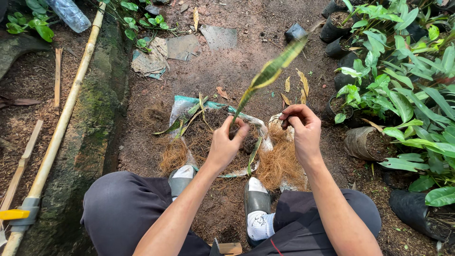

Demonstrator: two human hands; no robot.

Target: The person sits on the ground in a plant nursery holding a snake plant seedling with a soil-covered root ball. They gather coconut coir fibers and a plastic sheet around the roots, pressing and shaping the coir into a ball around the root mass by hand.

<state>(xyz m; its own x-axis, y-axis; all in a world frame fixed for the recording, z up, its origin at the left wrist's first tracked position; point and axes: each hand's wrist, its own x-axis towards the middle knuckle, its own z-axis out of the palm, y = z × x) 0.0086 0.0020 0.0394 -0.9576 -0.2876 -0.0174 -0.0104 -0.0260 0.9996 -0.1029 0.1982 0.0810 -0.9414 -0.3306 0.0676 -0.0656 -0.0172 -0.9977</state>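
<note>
My left hand (227, 142) grips the base of a long green leaf cutting (272, 71) with a yellow edge, which points up and to the right, blurred. My right hand (303, 128) is pinched shut on a small dark bit beside it; I cannot tell what it is. Below both hands lies a sheet of plastic sacking (182, 106) heaped with brown coconut fibre (282, 161) and dark soil, plus a few more leaf cuttings (253, 154). I am crouched with my feet in grey sandals (256, 199) at the pile's near edge.
Black nursery bags with leafy green plants (403, 95) crowd the right side. A bamboo pole (64, 114) runs along a mossy concrete kerb (95, 118) on the left. Flat scraps (218, 37) and dry leaves lie on the bare soil beyond. A plastic bottle (71, 14) rests top left.
</note>
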